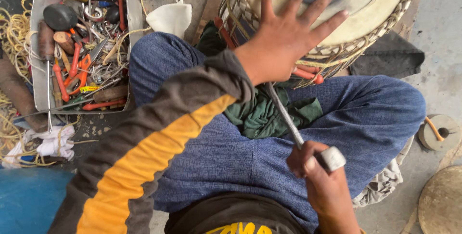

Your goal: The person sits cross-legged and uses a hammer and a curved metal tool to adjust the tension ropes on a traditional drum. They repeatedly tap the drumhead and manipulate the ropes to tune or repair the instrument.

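Your left hand lies flat and spread on the pale skin head of the drum at the top centre of the frame, fingers fanned toward the dark round patch in the middle; it presses rather than grasps, nothing held in it. Your right hand, at the lower right of centre, is clenched around the taped handle end of a thin metal rod. The rod's long axis runs from that fist up and to the left across your lap, over the green cloth, and its far end goes out of sight under your left wrist, at the woven lacing on the drum's near side.

So the drum lies up the frame from the gripping fist, in line with the rod, and the left hand is the one already on it. Whether the tip touches the lacing cannot be told.

A metal tray of pliers, cutters and other tools sits at the upper left, well apart from both hands.
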